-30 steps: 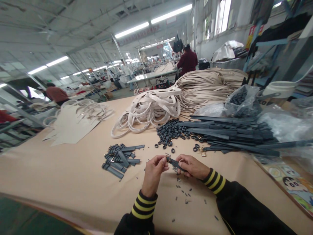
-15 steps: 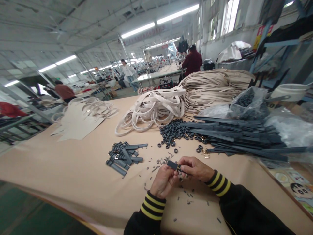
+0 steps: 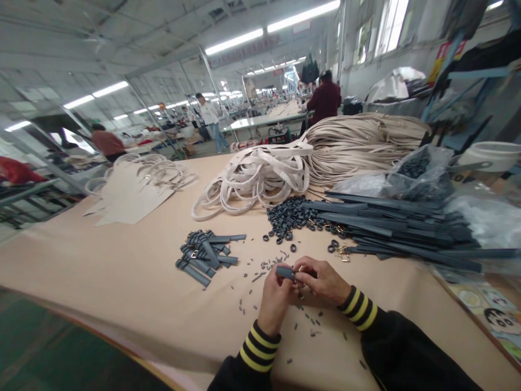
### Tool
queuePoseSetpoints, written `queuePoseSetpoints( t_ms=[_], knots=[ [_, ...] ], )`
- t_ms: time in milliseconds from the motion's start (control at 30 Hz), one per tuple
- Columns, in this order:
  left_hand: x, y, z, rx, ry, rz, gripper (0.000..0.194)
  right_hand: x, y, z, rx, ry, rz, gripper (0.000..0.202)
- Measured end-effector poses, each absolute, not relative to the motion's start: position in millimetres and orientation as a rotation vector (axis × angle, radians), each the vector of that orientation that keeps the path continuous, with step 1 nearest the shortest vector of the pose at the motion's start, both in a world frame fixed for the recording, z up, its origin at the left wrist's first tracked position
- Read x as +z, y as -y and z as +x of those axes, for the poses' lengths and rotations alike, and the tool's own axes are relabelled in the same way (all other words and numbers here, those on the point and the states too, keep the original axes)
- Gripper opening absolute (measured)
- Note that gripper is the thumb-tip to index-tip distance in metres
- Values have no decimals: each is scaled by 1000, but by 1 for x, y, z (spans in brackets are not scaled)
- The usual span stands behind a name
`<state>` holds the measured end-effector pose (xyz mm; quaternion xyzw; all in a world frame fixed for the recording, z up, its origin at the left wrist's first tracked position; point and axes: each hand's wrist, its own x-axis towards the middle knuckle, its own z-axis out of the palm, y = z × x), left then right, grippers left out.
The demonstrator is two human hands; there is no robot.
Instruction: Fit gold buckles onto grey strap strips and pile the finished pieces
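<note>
"What do we hold?"
"Our left hand [image 3: 275,301] and right hand [image 3: 324,279] both pinch a short, flat, dark blue-grey strap [image 3: 285,272]."
"Where is it?"
"Over our broad, tan-covered table [image 3: 138,282]."

Dead ahead of you, tangled white strap loops [image 3: 268,160] lie against a great bundle of beige straps [image 3: 362,144]! Cream panels [image 3: 132,196] spread to your left, a white bucket [image 3: 499,157] stands right, and fluorescent tubes [image 3: 303,16] glow above a maroon-clad person [image 3: 328,100].
</note>
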<state>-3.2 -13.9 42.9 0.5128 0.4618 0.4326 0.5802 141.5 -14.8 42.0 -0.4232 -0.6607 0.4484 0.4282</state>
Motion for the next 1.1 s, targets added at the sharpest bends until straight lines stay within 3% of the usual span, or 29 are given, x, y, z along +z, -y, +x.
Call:
queuePoseSetpoints(
  t_ms=[133, 300, 533, 1100],
  knots=[
    [46, 15, -7, 959, -1174, 1397, 8, 39, 13, 143, 1175, 1655, -1076, 9],
    [45, 18, -9, 875, -910, 1030, 22, 34, 12, 145, 1292, 1633, -1088, 8],
    [39, 17, -8, 994, -924, 790, 23, 40, 15, 144, 1331, 1667, -1047, 5],
    [16, 15, -3, 993, -1132, 1041, 33, 37, 16, 138, 1011, 1822, -1242, 10]
  ],
)
